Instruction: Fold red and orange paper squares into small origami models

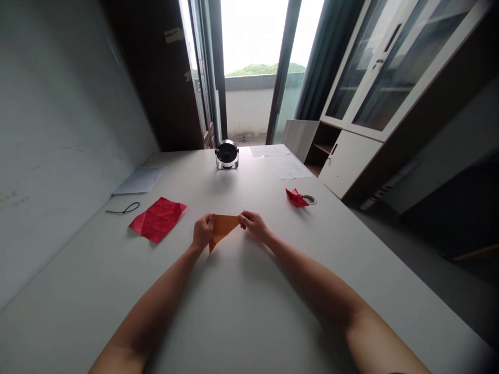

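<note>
Between my two hands is a piece of orange paper [223, 228], folded into a roughly triangular shape with one corner pointing down toward me. My left hand [203, 230] is closed on its left side, the thumb lying near the top edge. The fingers of my right hand [251, 225] pinch its upper right corner. To the left, a creased sheet of red paper [158, 219] lies spread on the white table [241, 311]. A folded red paper boat [297, 198] rests on the right, touching or just beside a pale ring [311, 199].
A small round black fan-like device [226, 154] on a metal stand is at the back. White sheets [290, 166] lie back right, more papers [139, 179] back left. A black cable tie [127, 209] sits near the left wall. A cabinet [358, 156] stands beyond the right edge.
</note>
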Tool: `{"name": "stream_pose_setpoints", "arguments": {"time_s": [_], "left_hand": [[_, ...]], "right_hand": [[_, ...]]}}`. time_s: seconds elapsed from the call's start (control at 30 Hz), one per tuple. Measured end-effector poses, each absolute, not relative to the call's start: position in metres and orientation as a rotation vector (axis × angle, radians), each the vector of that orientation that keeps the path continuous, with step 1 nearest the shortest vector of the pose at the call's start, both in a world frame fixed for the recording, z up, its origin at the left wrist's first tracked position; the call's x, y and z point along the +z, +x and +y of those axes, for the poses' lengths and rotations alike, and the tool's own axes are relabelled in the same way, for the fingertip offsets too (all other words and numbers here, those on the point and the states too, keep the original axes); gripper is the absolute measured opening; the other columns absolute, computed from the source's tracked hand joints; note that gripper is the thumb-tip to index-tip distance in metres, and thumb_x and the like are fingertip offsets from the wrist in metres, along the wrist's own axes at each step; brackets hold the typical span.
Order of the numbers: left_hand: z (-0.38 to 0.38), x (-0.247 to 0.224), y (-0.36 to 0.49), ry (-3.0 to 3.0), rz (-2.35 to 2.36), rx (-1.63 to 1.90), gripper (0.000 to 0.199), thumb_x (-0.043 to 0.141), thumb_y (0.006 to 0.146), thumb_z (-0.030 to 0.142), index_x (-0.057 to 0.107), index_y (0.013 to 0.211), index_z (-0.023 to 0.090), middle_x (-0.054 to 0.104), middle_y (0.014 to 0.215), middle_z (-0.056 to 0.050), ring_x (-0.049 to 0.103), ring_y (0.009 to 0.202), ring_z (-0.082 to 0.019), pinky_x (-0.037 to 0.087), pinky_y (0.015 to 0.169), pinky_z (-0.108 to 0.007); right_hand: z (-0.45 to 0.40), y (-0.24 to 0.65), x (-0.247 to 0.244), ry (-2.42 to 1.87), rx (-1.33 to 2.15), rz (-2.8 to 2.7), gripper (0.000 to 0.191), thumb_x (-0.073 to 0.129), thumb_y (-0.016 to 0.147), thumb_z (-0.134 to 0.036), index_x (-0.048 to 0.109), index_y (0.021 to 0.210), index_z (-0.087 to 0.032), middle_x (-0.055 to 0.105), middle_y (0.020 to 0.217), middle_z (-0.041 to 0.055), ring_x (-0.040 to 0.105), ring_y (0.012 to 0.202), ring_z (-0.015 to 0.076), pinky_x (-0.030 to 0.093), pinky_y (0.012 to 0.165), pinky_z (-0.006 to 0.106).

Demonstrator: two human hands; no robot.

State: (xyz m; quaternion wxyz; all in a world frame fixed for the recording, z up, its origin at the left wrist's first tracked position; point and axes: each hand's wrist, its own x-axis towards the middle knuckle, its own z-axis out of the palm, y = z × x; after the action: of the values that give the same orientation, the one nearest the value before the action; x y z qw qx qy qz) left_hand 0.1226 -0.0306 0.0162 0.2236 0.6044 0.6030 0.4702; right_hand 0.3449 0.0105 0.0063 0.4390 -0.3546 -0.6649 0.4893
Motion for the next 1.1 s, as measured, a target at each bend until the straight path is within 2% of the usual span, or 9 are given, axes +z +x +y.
{"name": "stream_pose_setpoints", "arguments": {"time_s": [0.3, 0.57, 0.7, 0.8, 1.0, 1.1], "left_hand": [[-0.03, 0.017, 0.124, 1.483, 1.499, 1.377, 0.036, 0.051, 0.089, 0.051, 0.056, 0.073, 0.019, 0.054, 0.065, 0.001, 0.046, 0.059, -0.014, 0.032, 0.052, -0.023], [-0.027, 0.013, 0.127, 1.326, 1.315, 1.338, 0.035, 0.063, 0.082, 0.05, 0.056, 0.068, 0.018, 0.054, 0.063, 0.001, 0.048, 0.058, -0.013, 0.035, 0.052, -0.022], [-0.026, 0.015, 0.132, 1.069, 1.153, 1.35, 0.037, 0.068, 0.077, 0.052, 0.056, 0.073, 0.018, 0.058, 0.066, 0.0, 0.055, 0.06, -0.014, 0.043, 0.056, -0.024], [-0.025, 0.016, 0.132, 0.951, 1.065, 1.337, 0.038, 0.069, 0.078, 0.053, 0.056, 0.08, 0.017, 0.062, 0.069, -0.001, 0.058, 0.061, -0.014, 0.046, 0.059, -0.025], [-0.023, 0.01, 0.13, 0.91, 0.988, 1.347, 0.037, 0.071, 0.077, 0.05, 0.056, 0.081, 0.016, 0.059, 0.068, 0.0, 0.053, 0.058, -0.011, 0.043, 0.055, -0.023], [-0.023, 0.008, 0.13, 0.951, 0.984, 1.331, 0.037, 0.071, 0.078, 0.05, 0.058, 0.081, 0.016, 0.058, 0.069, 0.001, 0.052, 0.059, -0.011, 0.041, 0.056, -0.022]], "right_hand": [[0.014, 0.345, 0.005, -0.899, 1.17, -1.471, 0.037, 0.059, 0.086, -0.051, 0.056, 0.069, -0.019, 0.056, 0.055, -0.002, 0.047, 0.051, 0.0111, 0.037, 0.053, 0.024], [0.015, 0.347, 0.008, -0.885, 1.172, -1.337, 0.044, 0.06, 0.086, -0.056, 0.054, 0.065, -0.019, 0.055, 0.053, -0.0013, 0.048, 0.05, 0.0114, 0.039, 0.053, 0.025], [0.013, 0.347, 0.01, -0.772, 1.328, -1.29, 0.045, 0.053, 0.09, -0.059, 0.061, 0.077, -0.017, 0.061, 0.062, 0.0019, 0.055, 0.056, 0.0137, 0.045, 0.058, 0.027], [0.008, 0.345, 0.013, -0.711, 1.383, -1.378, 0.041, 0.056, 0.089, -0.057, 0.065, 0.086, -0.016, 0.065, 0.07, 0.004, 0.059, 0.063, 0.015, 0.049, 0.064, 0.029], [0.0, 0.337, 0.015, -0.68, 1.422, -1.569, 0.038, 0.064, 0.085, -0.052, 0.067, 0.095, -0.016, 0.067, 0.079, 0.0055, 0.061, 0.07, 0.016, 0.05, 0.067, 0.029], [0.001, 0.334, 0.01, -0.69, 1.455, -1.617, 0.039, 0.066, 0.082, -0.053, 0.067, 0.093, -0.015, 0.067, 0.08, 0.0061, 0.061, 0.07, 0.0164, 0.05, 0.067, 0.029]]}}
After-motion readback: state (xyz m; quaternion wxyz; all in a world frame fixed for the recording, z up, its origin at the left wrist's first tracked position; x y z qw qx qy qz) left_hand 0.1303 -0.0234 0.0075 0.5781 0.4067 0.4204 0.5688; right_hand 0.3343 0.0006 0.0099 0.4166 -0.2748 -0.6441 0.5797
